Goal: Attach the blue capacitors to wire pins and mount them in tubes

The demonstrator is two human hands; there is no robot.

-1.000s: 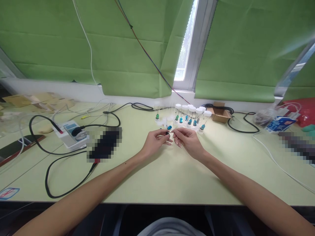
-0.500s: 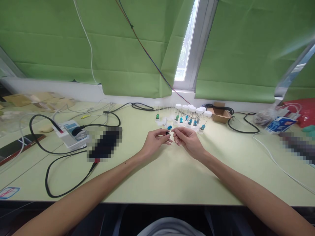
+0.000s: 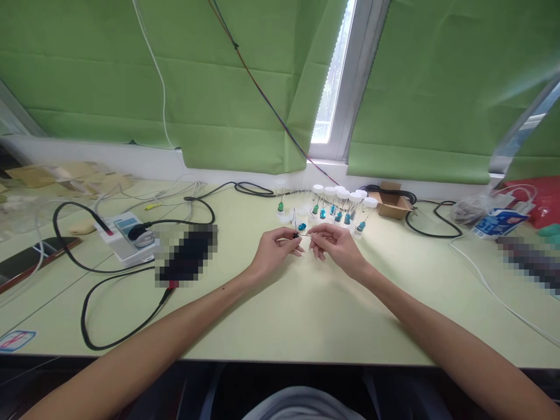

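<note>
Pinched tightly between thumb and forefinger, a small dark piece (image 3: 296, 235) sits in the left hand (image 3: 276, 245) of a person at a pale table (image 3: 280, 318), seen from the head camera. Opposite, the right hand (image 3: 336, 242) brings thumb and forefinger together on the end of a thin wire (image 3: 305, 235), which spans the narrow gap between the two sets of fingertips and reaches the dark piece; whether the two are joined is too small to tell. The other fingers of both hands curl loosely above the tabletop. A thin upright strand (image 3: 294, 217) rises by the left fingertips, and a small blue piece (image 3: 302, 227) shows just beyond them.

Behind the right hand, a cluster of clear containers with white caps (image 3: 370, 202) stands close together, green and blue pieces inside. Off to their left, a green piece (image 3: 280, 206) shows in another clear container. A cardboard box (image 3: 392, 207) sits near the cluster's right side, with black cable beside it.

At left, a black plug (image 3: 139, 233) is seated on a white unit (image 3: 126, 240), near a blurred-out dark object (image 3: 188, 254). At far right lie a blue-and-white pack (image 3: 501, 221) and a red bag (image 3: 545, 201). Green blinds (image 3: 236, 116) hang behind, flanking a strip of window (image 3: 326, 111).
</note>
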